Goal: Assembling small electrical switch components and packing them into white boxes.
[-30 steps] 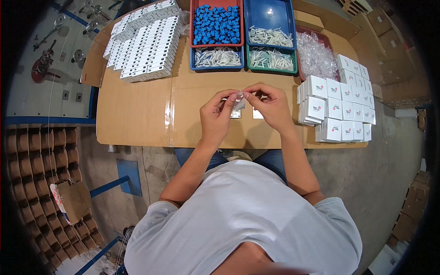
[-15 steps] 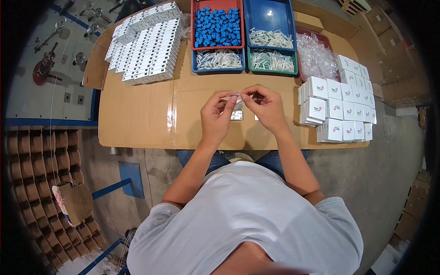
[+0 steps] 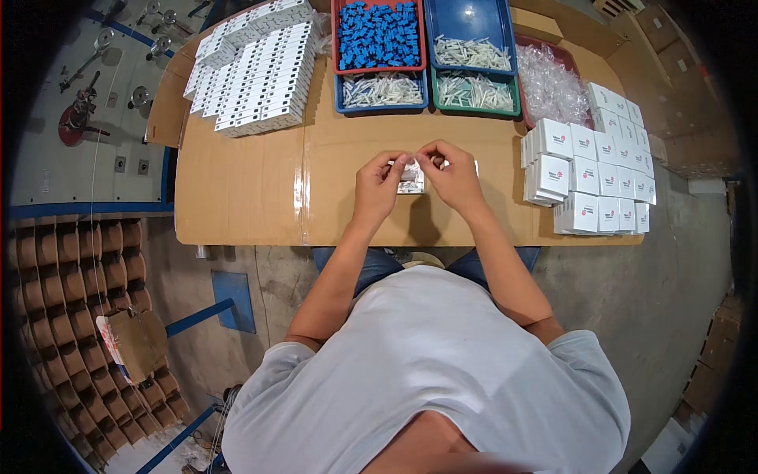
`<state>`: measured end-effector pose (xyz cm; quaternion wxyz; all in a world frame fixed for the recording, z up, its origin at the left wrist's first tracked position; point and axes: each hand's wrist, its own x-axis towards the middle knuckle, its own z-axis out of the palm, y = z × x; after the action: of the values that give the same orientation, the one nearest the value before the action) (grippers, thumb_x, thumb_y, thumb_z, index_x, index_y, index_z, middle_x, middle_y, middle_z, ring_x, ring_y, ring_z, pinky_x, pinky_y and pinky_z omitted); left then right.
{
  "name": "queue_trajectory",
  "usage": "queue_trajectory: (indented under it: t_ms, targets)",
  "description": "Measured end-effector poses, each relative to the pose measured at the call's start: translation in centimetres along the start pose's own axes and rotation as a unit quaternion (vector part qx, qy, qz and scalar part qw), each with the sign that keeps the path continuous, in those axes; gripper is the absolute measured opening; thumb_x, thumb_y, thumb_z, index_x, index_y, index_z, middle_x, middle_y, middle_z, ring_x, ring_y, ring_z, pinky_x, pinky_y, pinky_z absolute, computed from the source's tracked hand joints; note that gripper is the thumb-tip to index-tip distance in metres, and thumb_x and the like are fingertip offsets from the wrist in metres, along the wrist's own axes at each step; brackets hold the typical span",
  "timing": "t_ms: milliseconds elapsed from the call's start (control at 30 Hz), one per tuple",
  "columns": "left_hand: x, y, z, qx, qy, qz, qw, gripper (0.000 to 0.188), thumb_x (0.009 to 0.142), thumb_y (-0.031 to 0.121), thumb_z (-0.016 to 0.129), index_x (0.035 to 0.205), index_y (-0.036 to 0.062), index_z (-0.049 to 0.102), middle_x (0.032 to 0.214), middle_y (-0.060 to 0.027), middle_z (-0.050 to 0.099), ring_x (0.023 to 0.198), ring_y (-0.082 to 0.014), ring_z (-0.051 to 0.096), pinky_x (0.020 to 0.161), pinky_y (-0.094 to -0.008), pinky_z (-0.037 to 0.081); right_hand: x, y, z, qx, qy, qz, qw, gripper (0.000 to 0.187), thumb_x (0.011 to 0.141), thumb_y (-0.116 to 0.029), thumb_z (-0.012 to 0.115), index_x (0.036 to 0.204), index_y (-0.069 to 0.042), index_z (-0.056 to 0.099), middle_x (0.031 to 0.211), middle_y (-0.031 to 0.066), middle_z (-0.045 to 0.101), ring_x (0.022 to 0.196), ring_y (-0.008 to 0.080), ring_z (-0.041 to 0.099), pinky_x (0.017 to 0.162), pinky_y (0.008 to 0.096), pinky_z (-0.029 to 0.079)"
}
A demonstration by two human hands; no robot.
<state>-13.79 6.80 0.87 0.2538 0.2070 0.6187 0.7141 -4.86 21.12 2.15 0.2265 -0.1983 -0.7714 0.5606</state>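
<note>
I hold a small clear plastic bag [image 3: 410, 160] up over the table [image 3: 237, 189], pinched between the thumb and fingertips of my left hand [image 3: 380, 180] and those of my right hand [image 3: 452, 178], though my fingers hide much of it. Taking the bag as the centre of the dial, a flat silvery-white packet [image 3: 410, 188] lies just below it at six o'clock, and a white item [image 3: 475, 167] peeks out past my right hand at three. At ten o'clock stand stacked slim white boxes [image 3: 268, 75]. Toward eleven, a red tray [image 3: 380, 70] of blue plastic pieces [image 3: 375, 35] sits behind a blue tray [image 3: 382, 109] of white slender pieces [image 3: 383, 88]. Near one o'clock, another blue tray [image 3: 470, 17] and a green tray [image 3: 478, 111] carry similar white pieces. At two, crumpled clear plastic [image 3: 545, 87] fills a dark red tray [image 3: 570, 59]; white cartons with red marks [image 3: 584, 176] are stacked at three o'clock, well apart from my hands.
</note>
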Motion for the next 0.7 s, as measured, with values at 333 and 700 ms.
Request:
queue_trajectory:
  t_ms: [333, 700]
  targets:
    - [-8.8, -7.6, -3.9, 0.004, -0.17, -0.219, 0.961, 0.05, 0.102, 0.012, 0.066, 0.145, 0.0032, 0.044, 0.114, -0.008, 0.069, 0.094, -0.0098, 0.064, 0.077, -0.0244, 0.053, -8.4, 5.5, -1.4, 0.099, -0.284, 0.227, 0.926, 0.013, 0.095, -0.003, 0.062, 0.107, -0.001, 0.068, 0.081, 0.0013, 0.064, 0.067, 0.007, 0.059, 0.054, 0.0249, 0.052]
    - [-3.5, -8.4, -6.0, -0.002, -0.177, -0.305, 0.936, 0.032, 0.106, 0.021, 0.058, 0.131, 0.0021, 0.063, 0.11, -0.0096, 0.074, 0.092, -0.0145, 0.071, 0.08, -0.0275, 0.057, -4.7, 8.9, -0.1, 0.044, -0.233, 0.105, 0.966, 0.01, 0.093, -0.004, 0.068, 0.102, 0.0, 0.067, 0.079, 0.0025, 0.067, 0.071, 0.0083, 0.062, 0.063, 0.0259, 0.05]
